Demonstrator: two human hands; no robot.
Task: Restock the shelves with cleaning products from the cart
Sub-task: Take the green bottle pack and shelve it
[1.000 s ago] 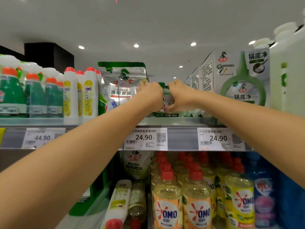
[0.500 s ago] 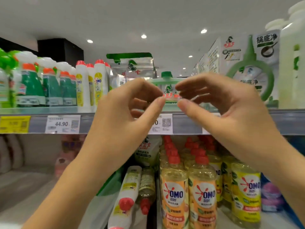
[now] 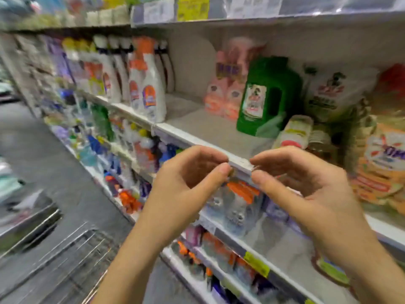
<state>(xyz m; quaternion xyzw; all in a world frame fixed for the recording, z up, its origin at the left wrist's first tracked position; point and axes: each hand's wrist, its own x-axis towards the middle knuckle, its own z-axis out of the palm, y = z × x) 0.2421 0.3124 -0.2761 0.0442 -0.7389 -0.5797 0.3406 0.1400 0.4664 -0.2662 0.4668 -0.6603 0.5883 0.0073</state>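
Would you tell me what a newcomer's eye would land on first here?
The left hand and right hand, both empty with fingers loosely curled, face each other mid-frame before a shelf edge. Behind them a green jug stands on that shelf, right of centre; a wire cart shows at lower left.

This is a shop: the cleaning-goods aisle of a supermarket. A green plastic jug with a moulded handle [image 3: 267, 97] stands on a long white metal shelf [image 3: 208, 126] among stock in multiples. Pink refill pouches [image 3: 221, 99] sit just left of it, and rows of white bottles with orange caps [image 3: 144, 84] stand farther left. Above the jug, paper price labels [image 3: 252, 5] and a yellow tag [image 3: 192, 7] line a shelf edge. Far below and to its left, a wire trolley [image 3: 72, 242] stands on a grey floor [image 3: 54, 161].
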